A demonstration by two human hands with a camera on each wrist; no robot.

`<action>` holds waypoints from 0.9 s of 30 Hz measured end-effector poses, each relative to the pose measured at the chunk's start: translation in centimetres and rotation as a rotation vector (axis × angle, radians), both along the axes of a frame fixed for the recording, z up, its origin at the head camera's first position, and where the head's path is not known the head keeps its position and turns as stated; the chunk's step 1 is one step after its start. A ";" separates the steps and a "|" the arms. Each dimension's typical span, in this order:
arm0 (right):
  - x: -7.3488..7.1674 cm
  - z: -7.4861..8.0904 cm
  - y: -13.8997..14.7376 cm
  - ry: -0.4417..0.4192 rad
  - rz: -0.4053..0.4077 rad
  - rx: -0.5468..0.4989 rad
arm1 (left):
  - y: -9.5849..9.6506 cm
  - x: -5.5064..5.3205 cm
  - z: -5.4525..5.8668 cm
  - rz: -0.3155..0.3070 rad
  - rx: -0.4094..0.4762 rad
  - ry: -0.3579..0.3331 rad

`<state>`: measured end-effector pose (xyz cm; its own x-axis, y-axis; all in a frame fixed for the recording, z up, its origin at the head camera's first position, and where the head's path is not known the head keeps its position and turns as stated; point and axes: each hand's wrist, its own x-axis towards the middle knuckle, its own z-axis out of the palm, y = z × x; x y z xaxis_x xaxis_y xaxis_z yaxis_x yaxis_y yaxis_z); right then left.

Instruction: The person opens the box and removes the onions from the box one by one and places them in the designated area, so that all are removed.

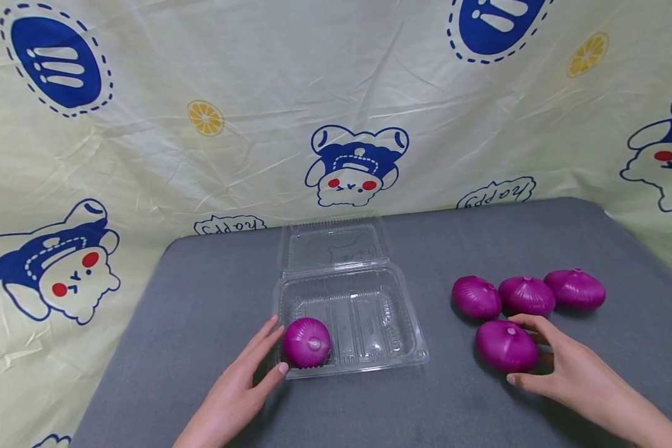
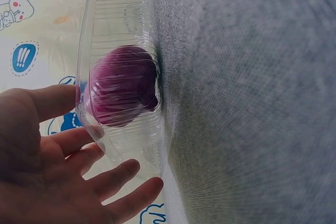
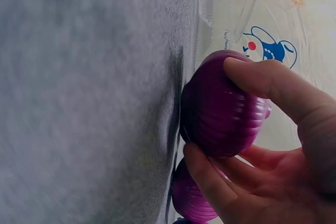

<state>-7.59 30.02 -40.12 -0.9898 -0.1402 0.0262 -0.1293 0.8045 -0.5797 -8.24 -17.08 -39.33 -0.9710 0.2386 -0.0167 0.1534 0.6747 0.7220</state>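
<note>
My right hand (image 1: 565,367) holds a purple onion (image 1: 506,346) between thumb and fingers at the right of the table. In the right wrist view the thumb lies on one side of this onion (image 3: 223,106) and the fingers curl round the other, close to the cloth. A clear plastic clamshell box (image 1: 364,367) stands with its lid folded back, and one onion (image 1: 307,343) sits in its front left corner. At that corner my left hand (image 1: 238,379) has its fingers spread along the rim, as the left wrist view of the hand (image 2: 68,156) also shows.
Three more onions stand in a row behind the right hand: a left one (image 1: 476,297), a middle one (image 1: 527,295) and a right one (image 1: 575,290). Grey cloth (image 1: 218,298) covers the table. A printed curtain (image 1: 257,155) hangs along its back edge.
</note>
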 end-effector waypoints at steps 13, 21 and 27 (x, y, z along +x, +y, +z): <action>-0.8 -0.3 0.6 -0.124 0.040 -0.132 | 0.1 0.0 0.2 0.000 -0.005 0.028; -1.0 -0.4 0.6 -0.189 0.046 -0.164 | 0.2 0.1 0.2 0.003 -0.002 0.019; -1.1 -0.6 0.7 -0.163 0.058 -0.158 | 0.1 0.1 0.1 0.003 0.003 0.014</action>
<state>-8.71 30.68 -40.68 -0.9730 -0.2043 -0.1071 -0.0674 0.6957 -0.7151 -8.17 -16.95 -39.21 -0.9719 0.2353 -0.0022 0.1614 0.6734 0.7215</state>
